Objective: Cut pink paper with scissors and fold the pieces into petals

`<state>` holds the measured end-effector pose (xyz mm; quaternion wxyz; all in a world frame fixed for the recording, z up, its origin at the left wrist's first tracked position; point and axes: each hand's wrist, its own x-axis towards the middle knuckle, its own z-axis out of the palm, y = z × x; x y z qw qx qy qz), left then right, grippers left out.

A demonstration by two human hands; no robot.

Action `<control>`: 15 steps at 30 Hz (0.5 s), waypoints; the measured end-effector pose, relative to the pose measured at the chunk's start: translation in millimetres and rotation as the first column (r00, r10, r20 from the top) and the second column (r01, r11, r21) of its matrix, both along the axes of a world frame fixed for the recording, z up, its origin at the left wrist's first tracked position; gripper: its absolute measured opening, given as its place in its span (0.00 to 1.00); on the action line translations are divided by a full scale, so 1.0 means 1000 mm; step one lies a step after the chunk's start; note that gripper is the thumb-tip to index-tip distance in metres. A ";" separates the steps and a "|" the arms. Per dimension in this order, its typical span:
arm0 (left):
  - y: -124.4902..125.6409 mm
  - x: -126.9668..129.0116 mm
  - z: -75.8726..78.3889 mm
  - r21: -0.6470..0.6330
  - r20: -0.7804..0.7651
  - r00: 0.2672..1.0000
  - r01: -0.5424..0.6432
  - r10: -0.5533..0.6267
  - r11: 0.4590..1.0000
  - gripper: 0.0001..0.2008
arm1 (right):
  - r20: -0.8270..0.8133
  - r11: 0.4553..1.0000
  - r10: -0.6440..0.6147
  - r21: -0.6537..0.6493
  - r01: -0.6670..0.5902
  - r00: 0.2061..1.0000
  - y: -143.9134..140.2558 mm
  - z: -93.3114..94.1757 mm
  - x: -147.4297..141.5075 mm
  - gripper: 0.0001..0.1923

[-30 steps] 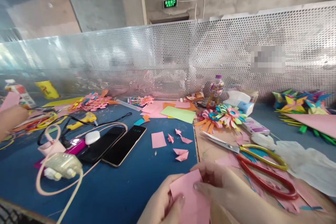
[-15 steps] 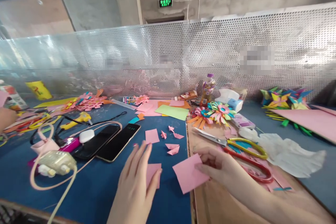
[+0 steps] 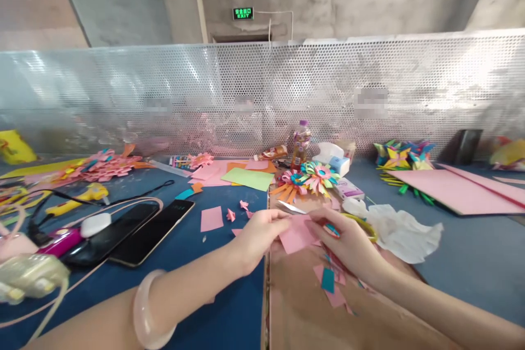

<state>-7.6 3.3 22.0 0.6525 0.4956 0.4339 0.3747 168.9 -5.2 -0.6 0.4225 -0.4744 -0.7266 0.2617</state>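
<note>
Both hands meet over the brown board (image 3: 303, 306) on the bench (image 3: 229, 306). Left hand (image 3: 259, 235) pinches the left edge of a pink paper square (image 3: 296, 234); right hand (image 3: 346, 245) pinches its right edge, so the square is held between them, just above the board. Paper flowers (image 3: 308, 178) and a bottle (image 3: 301, 145) lie beyond the hands. Two phones (image 3: 135, 232) lie well left of the left hand. White tissue (image 3: 400, 229) sits just right of the right hand.

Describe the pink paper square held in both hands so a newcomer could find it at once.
Start at the brown cardboard sheet on the blue table. Above its far end, the left hand and right hand meet; the pink paper square is pinched between them. Unlike the loose pink scraps lying flat nearby, it is lifted and held.
</note>
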 end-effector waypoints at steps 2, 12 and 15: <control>0.000 0.005 -0.005 -0.086 0.135 0.991 -0.001 0.013 0.996 0.13 | 0.121 0.980 -0.004 0.199 -0.020 0.993 0.004 -0.005 0.009 0.09; -0.023 0.006 -0.016 -0.188 0.384 0.923 0.073 0.004 0.979 0.12 | 0.588 0.712 -0.058 0.591 -0.379 0.807 -0.007 -0.014 0.020 0.18; -0.023 0.004 -0.017 -0.167 0.336 0.942 0.076 -0.015 0.983 0.12 | 0.610 0.722 -0.043 0.567 -0.398 0.791 -0.013 -0.014 0.016 0.18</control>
